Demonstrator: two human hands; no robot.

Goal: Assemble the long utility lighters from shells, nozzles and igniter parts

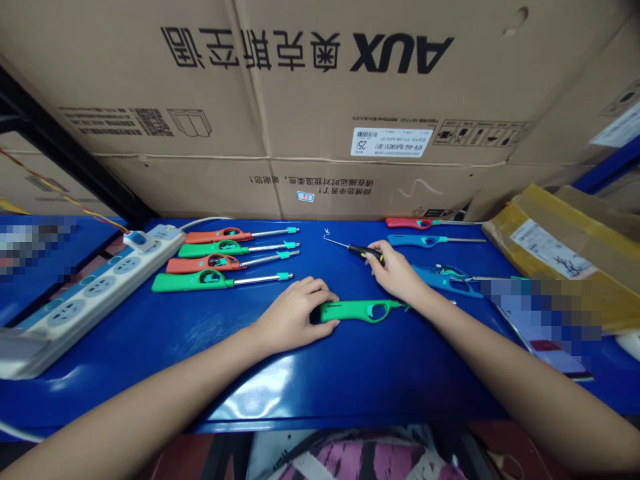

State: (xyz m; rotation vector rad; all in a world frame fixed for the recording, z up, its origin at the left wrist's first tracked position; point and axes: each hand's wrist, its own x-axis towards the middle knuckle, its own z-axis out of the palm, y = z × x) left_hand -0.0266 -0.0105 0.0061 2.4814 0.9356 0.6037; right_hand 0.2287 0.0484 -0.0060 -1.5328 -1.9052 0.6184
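While your left hand (pixel 295 313) curls over the butt of the green lighter (pixel 363 310), likely steadying it flat on the blue table (pixel 350 380), your right hand (pixel 397 273) pinches the hook tool (pixel 350 248) just beyond.

A green lighter (pixel 360 310) is logged on a blue table (pixel 350 380), a black-yellow tool (pixel 361 251) at 12 o'clock, orange and green lighters (pixel 215 263) at 10 o'clock.
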